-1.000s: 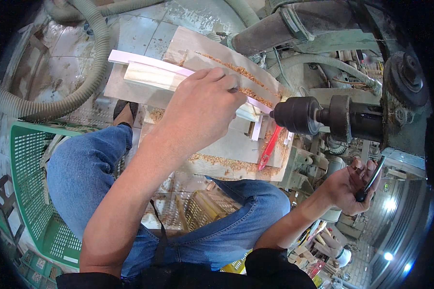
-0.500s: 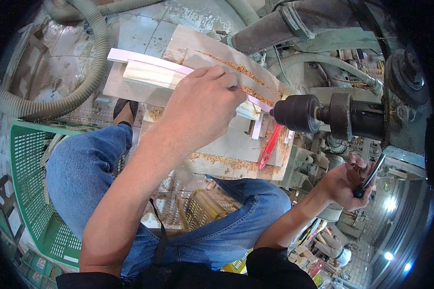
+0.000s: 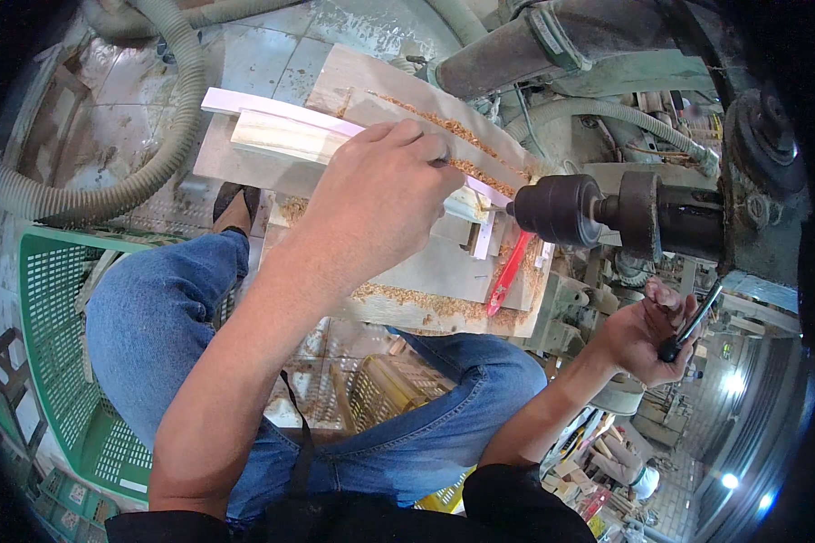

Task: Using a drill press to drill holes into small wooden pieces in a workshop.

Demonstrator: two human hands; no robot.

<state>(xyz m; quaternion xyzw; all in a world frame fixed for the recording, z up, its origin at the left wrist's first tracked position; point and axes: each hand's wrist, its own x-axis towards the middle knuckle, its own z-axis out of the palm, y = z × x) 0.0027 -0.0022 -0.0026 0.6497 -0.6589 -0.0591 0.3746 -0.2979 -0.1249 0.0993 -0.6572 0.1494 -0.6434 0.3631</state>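
Observation:
My left hand (image 3: 389, 195) is closed over a pale wooden strip (image 3: 281, 138), pressing it on the work board of a drill press. A long whitish-pink straight strip (image 3: 276, 109) runs along the wood's far side. Just right of my left fingers is the black drill chuck (image 3: 557, 210), its tip close to the wood's right end; my fingers partly hide that end. My right hand (image 3: 647, 339) is curled around the black-knobbed end of the metal feed lever (image 3: 695, 324). A red flat tool (image 3: 509, 274) lies on the board below the chuck.
Wood shavings (image 3: 444, 127) are scattered over the board (image 3: 407, 281). A green plastic crate (image 3: 41, 299) stands at left, beside a thick grey hose (image 3: 186, 100). The machine's column (image 3: 552, 45) fills the upper right. Another person (image 3: 638, 475) is at lower right.
My right hand and the lever's knob have shifted slightly upward. My left hand stays on the wooden strip in the same place.

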